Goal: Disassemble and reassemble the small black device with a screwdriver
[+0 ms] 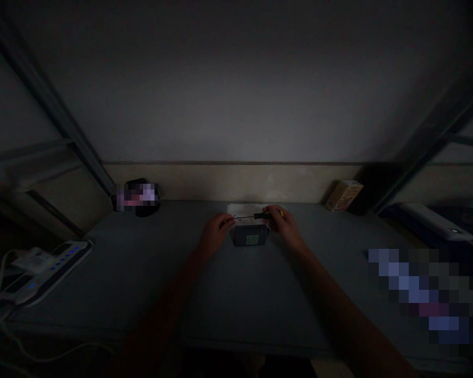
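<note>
A screwdriver with a dark and yellow handle lies level in my right hand, its thin shaft pointing left. The fingers of my left hand are pinched together at the shaft's tip; anything small between them is too dark to make out. Just below the shaft, a dark box-shaped device with a pale green label rests on the grey table. Behind it lies a white sheet with a few tiny dark specks on it, partly covered by my hands.
On the left of the table is a white power strip with blue lights and cables. A dark object with a blurred patch stands back left. A small carton stands back right, near a white device.
</note>
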{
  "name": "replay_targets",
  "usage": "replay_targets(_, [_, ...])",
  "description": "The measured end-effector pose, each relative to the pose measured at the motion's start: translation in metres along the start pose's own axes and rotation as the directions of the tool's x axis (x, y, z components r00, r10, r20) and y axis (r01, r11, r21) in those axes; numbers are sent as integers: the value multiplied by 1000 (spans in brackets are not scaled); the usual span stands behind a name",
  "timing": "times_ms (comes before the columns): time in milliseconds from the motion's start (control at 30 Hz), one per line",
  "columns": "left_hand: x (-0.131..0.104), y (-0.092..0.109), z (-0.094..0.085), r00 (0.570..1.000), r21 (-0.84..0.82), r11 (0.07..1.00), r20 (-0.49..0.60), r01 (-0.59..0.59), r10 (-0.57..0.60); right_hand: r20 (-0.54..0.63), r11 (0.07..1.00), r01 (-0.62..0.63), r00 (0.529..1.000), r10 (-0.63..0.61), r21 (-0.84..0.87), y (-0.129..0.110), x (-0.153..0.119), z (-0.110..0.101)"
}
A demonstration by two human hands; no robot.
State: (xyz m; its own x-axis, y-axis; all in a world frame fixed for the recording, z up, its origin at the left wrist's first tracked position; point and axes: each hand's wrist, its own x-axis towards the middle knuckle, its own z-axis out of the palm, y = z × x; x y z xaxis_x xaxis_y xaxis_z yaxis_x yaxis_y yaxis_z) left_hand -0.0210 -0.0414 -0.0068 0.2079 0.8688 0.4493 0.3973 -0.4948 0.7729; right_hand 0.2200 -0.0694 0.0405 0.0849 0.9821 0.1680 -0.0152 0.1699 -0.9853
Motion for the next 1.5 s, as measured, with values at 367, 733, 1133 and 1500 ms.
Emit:
replay_targets(367, [0,2,-2,999,6,999,-29,34,-34,-12,1000,-3,1000,4,11,-2,-2,0])
replay_targets(733, [1,5,-4,999,46,998,-36,35,-33,-4,1000,0,1000,0,24,1,1,-2])
replay_targets(1133, [-1,9,-11,996,196,978,64,-71,60,-14,999,-16,1000,15,-35,2,1,-3])
replay_targets(1500, [-3,14,-14,987,255,959,136,-124,91,-27,998,-1,1000,0,-59,1,0,-4])
